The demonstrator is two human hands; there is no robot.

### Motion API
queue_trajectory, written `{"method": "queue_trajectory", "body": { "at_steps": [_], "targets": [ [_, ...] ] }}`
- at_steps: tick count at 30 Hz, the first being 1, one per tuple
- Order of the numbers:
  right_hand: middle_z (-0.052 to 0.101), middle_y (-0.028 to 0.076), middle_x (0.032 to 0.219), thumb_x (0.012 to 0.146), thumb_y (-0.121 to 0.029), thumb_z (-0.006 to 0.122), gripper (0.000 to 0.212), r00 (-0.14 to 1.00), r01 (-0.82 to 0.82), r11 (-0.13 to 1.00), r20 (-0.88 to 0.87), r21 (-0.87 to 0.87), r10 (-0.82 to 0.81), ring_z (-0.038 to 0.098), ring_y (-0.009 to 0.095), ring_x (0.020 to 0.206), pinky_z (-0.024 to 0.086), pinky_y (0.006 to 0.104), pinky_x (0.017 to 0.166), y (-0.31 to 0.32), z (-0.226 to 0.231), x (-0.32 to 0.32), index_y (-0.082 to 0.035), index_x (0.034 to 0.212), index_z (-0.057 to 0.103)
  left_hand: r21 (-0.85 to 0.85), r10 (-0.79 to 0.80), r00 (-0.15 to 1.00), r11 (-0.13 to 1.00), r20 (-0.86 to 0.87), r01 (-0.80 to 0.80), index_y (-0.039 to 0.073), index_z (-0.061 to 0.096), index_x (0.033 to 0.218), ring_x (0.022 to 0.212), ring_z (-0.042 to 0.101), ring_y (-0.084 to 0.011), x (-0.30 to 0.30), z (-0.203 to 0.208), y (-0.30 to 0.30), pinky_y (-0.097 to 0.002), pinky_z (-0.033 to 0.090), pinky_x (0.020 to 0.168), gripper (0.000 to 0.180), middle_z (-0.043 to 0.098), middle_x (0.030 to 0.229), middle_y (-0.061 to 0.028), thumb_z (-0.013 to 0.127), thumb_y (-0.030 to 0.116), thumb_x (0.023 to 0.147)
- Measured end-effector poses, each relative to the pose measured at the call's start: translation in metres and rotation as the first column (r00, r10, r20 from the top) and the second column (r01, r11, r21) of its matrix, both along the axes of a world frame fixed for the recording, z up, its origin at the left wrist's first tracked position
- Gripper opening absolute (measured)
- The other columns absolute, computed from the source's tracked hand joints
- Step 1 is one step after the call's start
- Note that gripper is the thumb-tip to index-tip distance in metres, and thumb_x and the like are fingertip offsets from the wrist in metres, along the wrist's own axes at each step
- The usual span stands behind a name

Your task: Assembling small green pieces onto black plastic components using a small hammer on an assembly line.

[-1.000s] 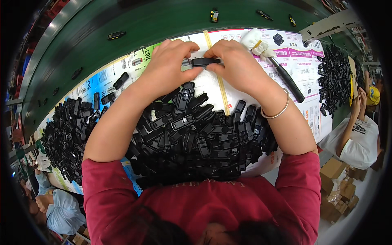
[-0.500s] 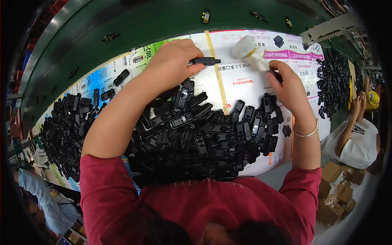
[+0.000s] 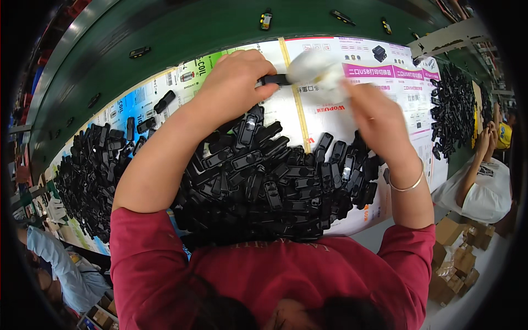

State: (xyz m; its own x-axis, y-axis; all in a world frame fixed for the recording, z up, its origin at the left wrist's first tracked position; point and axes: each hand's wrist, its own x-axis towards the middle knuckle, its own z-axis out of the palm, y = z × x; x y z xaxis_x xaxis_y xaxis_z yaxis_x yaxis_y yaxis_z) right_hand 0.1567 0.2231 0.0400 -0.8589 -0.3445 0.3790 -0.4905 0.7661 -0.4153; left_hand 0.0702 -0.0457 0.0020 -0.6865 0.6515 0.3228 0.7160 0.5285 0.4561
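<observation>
My left hand (image 3: pixel 240 77) pinches a small black plastic device (image 3: pixel 274 80) between thumb and fingers, its free end pointing right. My right hand (image 3: pixel 378 116), smeared by motion, grips a mallet with a white, wrapped-looking head (image 3: pixel 313 74). That head overlaps the device's right end; whether they touch is unclear from the blur. Closer to me, below both hands, lies a large heap of similar black devices (image 3: pixel 269 176), some with clear or shiny parts on top.
Printed cardboard sheets (image 3: pixel 324 124) joined by tape cover the work surface. Beyond them runs a green conveyor belt (image 3: pixel 209 33) carrying several small black pieces. More black devices are heaped left (image 3: pixel 91 176) and far right (image 3: pixel 454 104). Co-workers sit on both sides.
The mallet in my right hand has swung left, from beside the device to over its right end. My left hand stays nearly still. Pieces on the belt have shifted left.
</observation>
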Motion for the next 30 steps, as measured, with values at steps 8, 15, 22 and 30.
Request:
{"method": "queue_trajectory", "body": {
  "at_steps": [8,15,22,30],
  "targets": [
    [0.063,0.015,0.111,0.087,-0.008,0.063,0.037,0.954,0.219,0.976,0.209,0.003,-0.215,0.06,0.032,0.099,0.047,0.0382,0.091,0.043,-0.013,-0.01,-0.004,0.124,0.061,-0.169,0.154,0.978,0.969,-0.141,-0.177,0.007,0.067,0.094,0.09,0.06,-0.0295,-0.016,0.021,-0.023,-0.0396,0.048,0.08,0.021,0.063,0.091,-0.0089,0.072,0.019,0.078],
    [0.064,0.008,0.104,0.077,-0.002,0.059,0.036,0.971,-0.107,0.964,-0.182,0.245,0.155,0.06,0.027,0.101,0.047,0.0391,0.088,-0.025,-0.003,-0.023,-0.01,0.11,0.068,-0.202,0.431,0.811,0.82,-0.396,-0.535,0.003,0.067,0.102,0.089,0.063,-0.0274,-0.057,0.01,-0.098,-0.0361,0.05,0.08,0.026,0.064,0.096,-0.0111,0.068,0.023,0.085],
    [0.061,0.01,0.093,0.087,-0.02,0.062,0.018,0.932,-0.251,0.964,0.291,0.09,0.215,0.059,0.029,0.094,0.051,0.0407,0.078,-0.102,-0.011,-0.033,-0.007,0.099,0.068,-0.206,0.511,0.853,0.851,0.109,-0.484,0.003,0.067,0.1,0.083,0.064,-0.0267,-0.06,0.021,-0.018,-0.0361,0.05,0.077,0.043,0.064,0.096,-0.0133,0.067,0.043,0.085],
    [0.061,0.01,0.096,0.083,-0.012,0.065,0.018,0.86,-0.376,0.926,0.361,-0.034,0.362,0.059,0.031,0.097,0.05,0.0395,0.084,-0.087,-0.011,-0.031,-0.011,0.1,0.071,-0.329,0.58,0.801,0.793,0.149,-0.513,0.006,0.065,0.107,0.095,0.062,-0.027,-0.082,0.01,-0.004,-0.0378,0.05,0.082,0.04,0.063,0.102,-0.011,0.067,0.037,0.083]
  ]
}}
